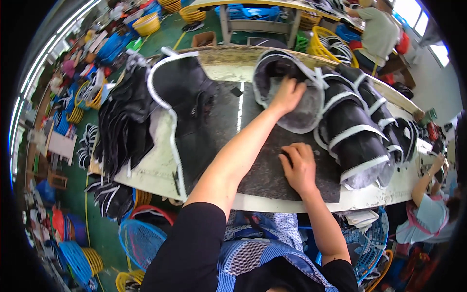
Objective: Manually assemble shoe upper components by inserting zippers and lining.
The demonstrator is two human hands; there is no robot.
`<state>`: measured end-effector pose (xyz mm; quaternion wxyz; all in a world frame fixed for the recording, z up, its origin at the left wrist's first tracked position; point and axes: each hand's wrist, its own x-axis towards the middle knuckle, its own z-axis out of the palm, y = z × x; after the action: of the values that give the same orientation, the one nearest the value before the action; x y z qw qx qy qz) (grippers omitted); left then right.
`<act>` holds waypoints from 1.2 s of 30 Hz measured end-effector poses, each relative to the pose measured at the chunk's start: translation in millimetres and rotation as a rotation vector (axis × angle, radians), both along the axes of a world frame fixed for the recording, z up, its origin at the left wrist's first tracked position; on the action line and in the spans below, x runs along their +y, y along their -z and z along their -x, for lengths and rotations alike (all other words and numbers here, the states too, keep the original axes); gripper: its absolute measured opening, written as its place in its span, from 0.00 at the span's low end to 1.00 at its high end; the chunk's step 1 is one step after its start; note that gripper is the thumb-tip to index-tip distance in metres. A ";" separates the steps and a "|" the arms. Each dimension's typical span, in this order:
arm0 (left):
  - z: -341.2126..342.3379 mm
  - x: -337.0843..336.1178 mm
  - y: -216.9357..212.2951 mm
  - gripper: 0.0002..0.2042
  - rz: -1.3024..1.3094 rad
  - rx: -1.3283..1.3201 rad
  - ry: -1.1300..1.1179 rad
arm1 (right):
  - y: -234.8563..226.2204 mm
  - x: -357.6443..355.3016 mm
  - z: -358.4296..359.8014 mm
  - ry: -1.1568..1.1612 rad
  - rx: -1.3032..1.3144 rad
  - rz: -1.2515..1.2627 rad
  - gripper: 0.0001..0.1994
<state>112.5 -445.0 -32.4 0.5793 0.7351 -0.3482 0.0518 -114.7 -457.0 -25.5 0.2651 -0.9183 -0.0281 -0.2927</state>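
Note:
My left hand (290, 96) reaches to the far right of the middle of the bench. Its curled fingers are closed at a curved black leather-like piece with white edging (261, 73), over its grey inner side; the fingertips are partly hidden. Nearer to me, my right hand (300, 169) rests on the dark work board (260, 180), empty, with thumb and fingers apart. Close by on the right lies an overlapping row of similar black pieces with white edging (357, 129). To the left of the board, another such black piece (182, 78) lies spread out.
A heap of loose black pieces (124, 117) covers the bench's left end. A small black scrap (237, 91) lies on the board. Blue baskets (141, 241) stand below the front edge. Other people work at the far right (382, 36) and near right (421, 219).

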 end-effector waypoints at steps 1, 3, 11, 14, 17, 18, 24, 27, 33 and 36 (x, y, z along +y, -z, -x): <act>15.5 6.0 -11.7 0.17 -0.086 0.019 0.059 | 1.2 -2.9 1.6 0.020 -0.008 -0.007 0.09; 43.9 45.2 -25.5 0.16 -0.053 0.000 0.251 | 2.8 -5.9 2.1 0.017 -0.034 -0.023 0.07; 104.1 325.9 0.0 0.29 -0.243 0.035 -0.817 | -6.3 -2.2 6.5 -0.004 -0.050 0.009 0.10; 123.9 327.3 -15.6 0.30 -0.064 0.503 -0.463 | -11.7 -7.5 8.7 0.028 -0.215 -0.085 0.12; 134.8 307.8 -28.5 0.19 0.067 0.535 -0.286 | -27.7 -4.2 21.1 0.052 -0.091 -0.842 0.05; 151.2 296.1 -41.0 0.15 0.106 0.542 -0.222 | -47.0 1.0 26.0 0.014 -0.010 -1.001 0.04; 201.3 262.1 -35.2 0.10 -0.440 0.502 -0.270 | -62.4 7.9 40.3 -0.324 0.277 -1.315 0.16; 209.9 249.9 -46.3 0.09 -0.354 0.335 -0.212 | -65.3 13.4 48.5 -0.335 0.274 -1.234 0.22; 233.9 197.5 -60.5 0.11 0.154 0.433 0.291 | -76.6 36.0 72.4 -0.486 0.511 -1.061 0.20; 247.4 195.4 -51.3 0.07 0.312 0.729 0.341 | -80.0 34.8 88.2 -0.441 0.564 -1.192 0.18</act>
<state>-134.9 -249.6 18.9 0.7690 0.5408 -0.2252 -0.2558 -203.0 -422.3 54.5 0.7747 -0.6297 0.0217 0.0524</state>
